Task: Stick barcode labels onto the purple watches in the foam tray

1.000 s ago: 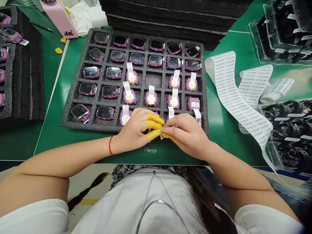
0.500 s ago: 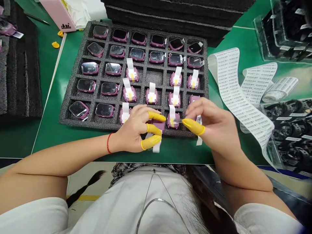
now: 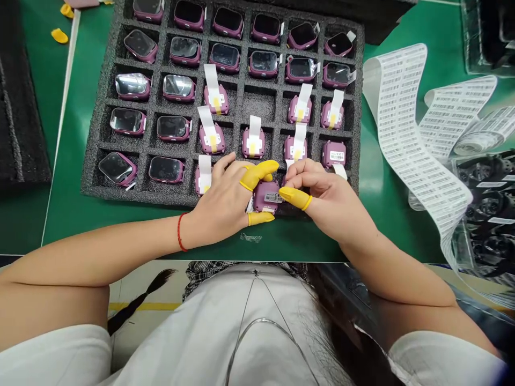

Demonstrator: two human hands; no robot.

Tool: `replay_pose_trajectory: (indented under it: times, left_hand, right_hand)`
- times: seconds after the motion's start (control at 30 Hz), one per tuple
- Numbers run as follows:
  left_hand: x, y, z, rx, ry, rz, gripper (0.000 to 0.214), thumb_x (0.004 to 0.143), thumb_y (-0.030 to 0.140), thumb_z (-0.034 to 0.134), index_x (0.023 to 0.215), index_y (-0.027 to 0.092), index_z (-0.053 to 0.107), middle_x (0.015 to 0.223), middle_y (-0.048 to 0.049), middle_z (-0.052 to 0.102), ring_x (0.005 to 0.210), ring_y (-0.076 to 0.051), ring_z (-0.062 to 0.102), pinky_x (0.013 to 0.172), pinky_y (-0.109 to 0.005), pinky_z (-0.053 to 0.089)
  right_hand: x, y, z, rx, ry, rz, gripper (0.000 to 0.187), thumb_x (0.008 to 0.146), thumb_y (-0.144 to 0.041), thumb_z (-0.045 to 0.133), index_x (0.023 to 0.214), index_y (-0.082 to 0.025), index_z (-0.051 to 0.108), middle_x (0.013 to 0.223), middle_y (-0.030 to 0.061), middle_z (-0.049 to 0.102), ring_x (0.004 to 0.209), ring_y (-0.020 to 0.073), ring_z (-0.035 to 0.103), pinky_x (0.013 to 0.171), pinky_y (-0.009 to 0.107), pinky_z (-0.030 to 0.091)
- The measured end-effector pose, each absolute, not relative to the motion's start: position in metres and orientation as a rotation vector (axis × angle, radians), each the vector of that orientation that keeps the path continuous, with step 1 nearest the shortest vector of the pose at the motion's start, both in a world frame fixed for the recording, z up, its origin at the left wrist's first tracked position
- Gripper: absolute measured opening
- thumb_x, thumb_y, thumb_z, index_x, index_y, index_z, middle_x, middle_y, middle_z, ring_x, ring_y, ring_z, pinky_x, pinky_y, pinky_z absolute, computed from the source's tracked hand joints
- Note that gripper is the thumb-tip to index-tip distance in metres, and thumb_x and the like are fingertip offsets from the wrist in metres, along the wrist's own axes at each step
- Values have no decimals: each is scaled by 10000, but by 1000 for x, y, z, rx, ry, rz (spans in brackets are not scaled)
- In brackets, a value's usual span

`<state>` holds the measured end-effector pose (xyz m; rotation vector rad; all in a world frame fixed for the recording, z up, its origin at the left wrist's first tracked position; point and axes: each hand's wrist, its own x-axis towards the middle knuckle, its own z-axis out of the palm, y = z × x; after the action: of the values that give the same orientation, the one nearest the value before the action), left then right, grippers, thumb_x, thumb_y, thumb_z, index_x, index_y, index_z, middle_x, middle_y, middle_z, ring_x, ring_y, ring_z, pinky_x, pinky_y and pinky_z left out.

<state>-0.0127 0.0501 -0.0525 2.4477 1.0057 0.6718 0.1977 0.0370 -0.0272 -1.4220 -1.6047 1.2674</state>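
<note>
A purple smartwatch body [image 3: 266, 197] lies back side up at the tray's front edge, a white printed label on its back. My left hand [image 3: 225, 195] grips it between the thumb and fingers, which wear yellow finger cots. At the watch's right side, my right hand [image 3: 317, 187] is pinched, its cot-covered thumb at the label's end; what the fingertips hold is hidden. Around both hands is the black foam tray [image 3: 164, 199]. Its cells hold more purple watches, some screen up, others back up with white paper strips and yellow tape.
A crumpled bit of clear film [image 3: 251, 237] lies on the green table [image 3: 193, 228] near the front edge. Barcode label sheets [image 3: 406, 107] curl at the right beside a clear tray of black watches [image 3: 491, 209]. Dark foam [image 3: 22, 107] stands at the left; a yellow cot [image 3: 59, 36] lies nearby.
My view has shifted closer to the tray. My right hand has moved left to the held watch. That watch's back label now shows, and the white strip by it is mostly out of sight.
</note>
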Motion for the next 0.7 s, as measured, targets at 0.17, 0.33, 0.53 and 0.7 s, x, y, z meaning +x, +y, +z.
replay_pose_trajectory:
  times: [0.17,0.33,0.53,0.7]
  left_hand:
    - [-12,48,-58,2447,1012,741,725,826,511,696,1394,236,339,1104,-36,630,1116,-225,555,1169,-504,226]
    - [-11,48,-59,2461,1032,725,676,850,506,665,1392,244,358,1102,-41,623,1129,-236,552,1170,-538,218]
    - [-11,48,-59,2462,1026,749,641,856,514,656,1370,244,385,1094,-42,615,1119,-236,545,1163,-535,235]
    - [-11,49,-59,2475,1010,768,628,861,505,655,1361,225,399,1087,-49,604,1120,-237,543,1163,-525,239]
  right_hand:
    - [192,36,-26,-1477,-1730,1191,117,798,-210,658,682,-212,672,939,48,604,968,225,512,902,449,417]
    - [190,35,-24,-1500,-1799,1135,138,808,-211,654,670,-205,658,940,52,608,966,221,510,843,407,452]
    - [191,35,-24,-1501,-1821,1128,132,807,-207,663,675,-204,658,934,49,604,970,222,514,887,431,445]
    - [191,36,-24,-1499,-1820,1125,143,809,-216,665,667,-202,662,926,47,607,965,219,509,893,440,440]
